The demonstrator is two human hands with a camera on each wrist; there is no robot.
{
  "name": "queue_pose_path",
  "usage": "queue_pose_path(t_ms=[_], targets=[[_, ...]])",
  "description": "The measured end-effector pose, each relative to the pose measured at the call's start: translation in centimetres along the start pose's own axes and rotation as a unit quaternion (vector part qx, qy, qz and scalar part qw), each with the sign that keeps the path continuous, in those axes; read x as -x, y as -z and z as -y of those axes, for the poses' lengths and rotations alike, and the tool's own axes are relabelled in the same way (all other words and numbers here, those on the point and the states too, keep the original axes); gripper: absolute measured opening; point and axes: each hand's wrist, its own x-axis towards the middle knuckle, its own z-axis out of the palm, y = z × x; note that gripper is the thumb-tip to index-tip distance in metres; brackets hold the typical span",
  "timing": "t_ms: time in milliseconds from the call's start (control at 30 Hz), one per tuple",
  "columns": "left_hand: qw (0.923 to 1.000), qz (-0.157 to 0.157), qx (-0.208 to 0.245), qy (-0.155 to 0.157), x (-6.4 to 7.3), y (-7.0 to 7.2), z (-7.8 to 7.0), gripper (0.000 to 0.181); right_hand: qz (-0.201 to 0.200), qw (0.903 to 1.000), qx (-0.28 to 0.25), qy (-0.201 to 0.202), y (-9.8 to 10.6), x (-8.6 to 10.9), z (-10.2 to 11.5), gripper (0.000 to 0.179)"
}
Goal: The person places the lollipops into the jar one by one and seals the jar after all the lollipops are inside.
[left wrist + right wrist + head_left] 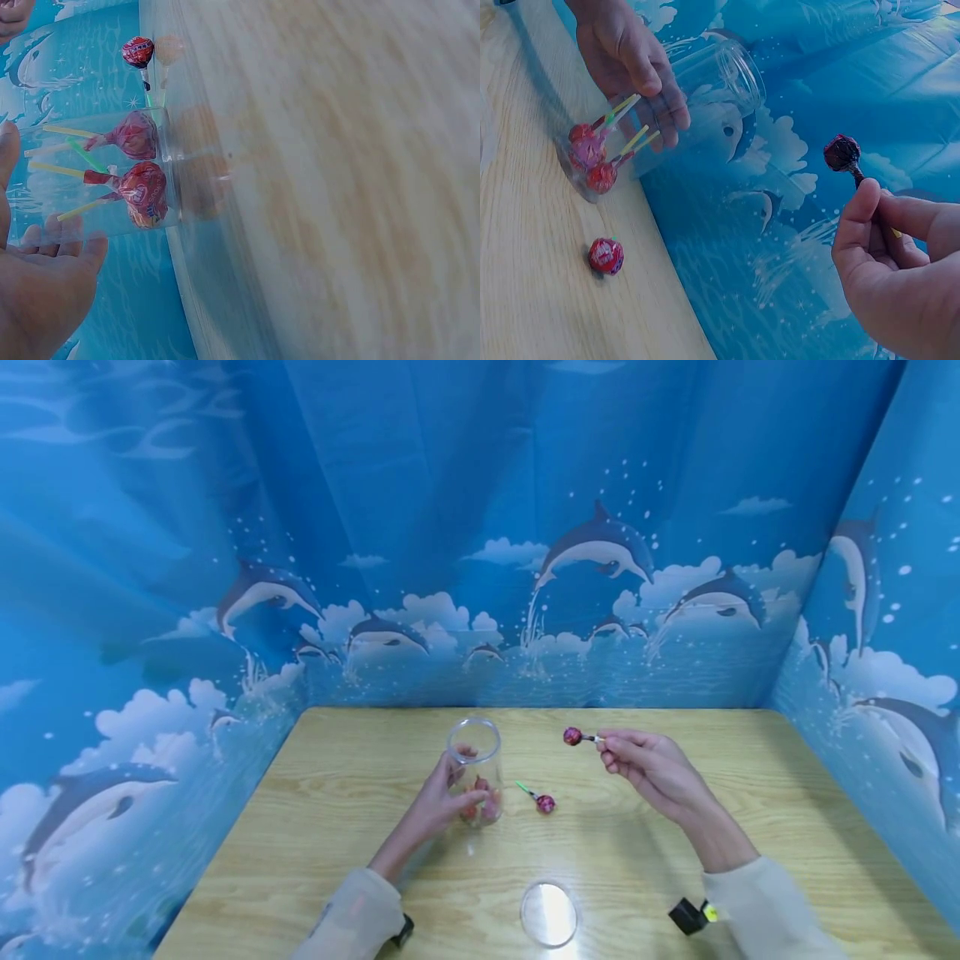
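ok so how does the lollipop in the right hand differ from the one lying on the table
The held lollipop is up in the air, its stick pinched by the right hand; the loose lollipop lies on the table. The held lollipop's stick shows yellow, the loose lollipop's green. Both have round, wrapped, reddish heads and are outside the jar.

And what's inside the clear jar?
The clear jar holds wrapped lollipops, heads down, sticks up; they partly cover each other, so the exact count can't be told.
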Motion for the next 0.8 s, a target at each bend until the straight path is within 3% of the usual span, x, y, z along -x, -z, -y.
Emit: queue_pose_path(t_ms=[533,800], targets=[[0.9999,0.006,-0.004,0.009,-0.1,0.0,-0.3,0.066,0.033,0.9993,-0.011,0.016,-3.4,-1.9,0.5,0.019],[0.9998,0.004,0.002,0.021,0.0,0.0,-0.4,0.066,0.044,0.9989,0.003,0.017,-5.2,-3.4,0.4,0.033]])
